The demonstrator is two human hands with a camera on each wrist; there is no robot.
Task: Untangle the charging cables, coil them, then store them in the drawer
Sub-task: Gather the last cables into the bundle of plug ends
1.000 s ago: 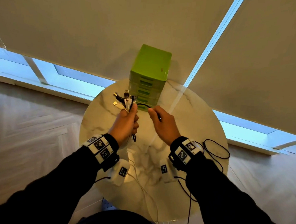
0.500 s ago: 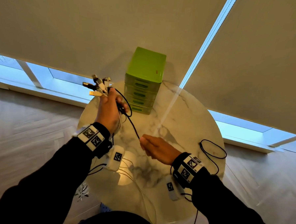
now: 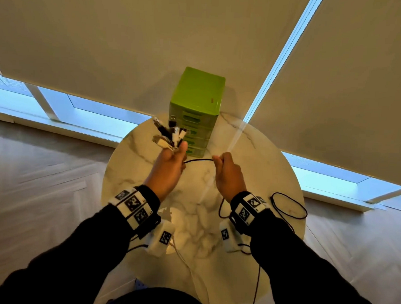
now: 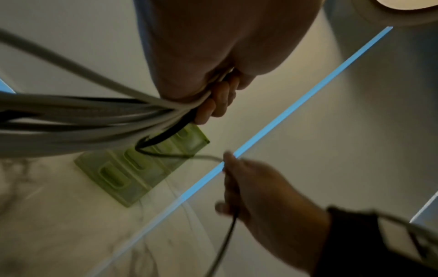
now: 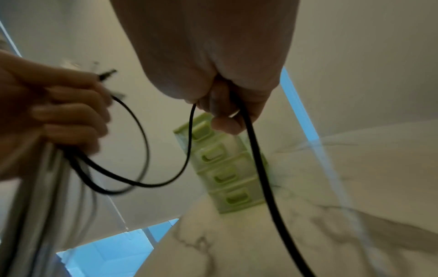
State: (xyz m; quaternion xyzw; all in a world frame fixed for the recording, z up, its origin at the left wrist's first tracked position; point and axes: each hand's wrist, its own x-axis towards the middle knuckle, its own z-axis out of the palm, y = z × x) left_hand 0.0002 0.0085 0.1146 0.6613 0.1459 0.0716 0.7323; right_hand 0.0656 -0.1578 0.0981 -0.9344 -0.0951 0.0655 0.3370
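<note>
My left hand point(image 3: 171, 164) grips a bundle of white and black charging cables point(image 4: 99, 114), raised above the round marble table point(image 3: 259, 169); the plug ends point(image 3: 170, 134) fan out above its fingers. My right hand point(image 3: 226, 174) pinches a black cable point(image 3: 199, 160) that runs across from the left hand's bundle. In the right wrist view this black cable point(image 5: 258, 155) passes through the fingers and hangs down, and a loop of it sags toward the left hand point(image 5: 54, 116). The green drawer unit point(image 3: 197, 109) stands at the table's far edge, all its drawers closed.
More black cable point(image 3: 289, 206) lies looped on the table near its right edge, beside my right wrist. Thin white cables point(image 3: 188, 267) trail over the near edge of the table. Closed roller blinds hang behind the drawer unit. Wooden floor surrounds the table.
The left hand swung out to the left with the bundle, then came back in front of the drawers. The right hand dropped toward me along the black cable, then rose again near the left hand.
</note>
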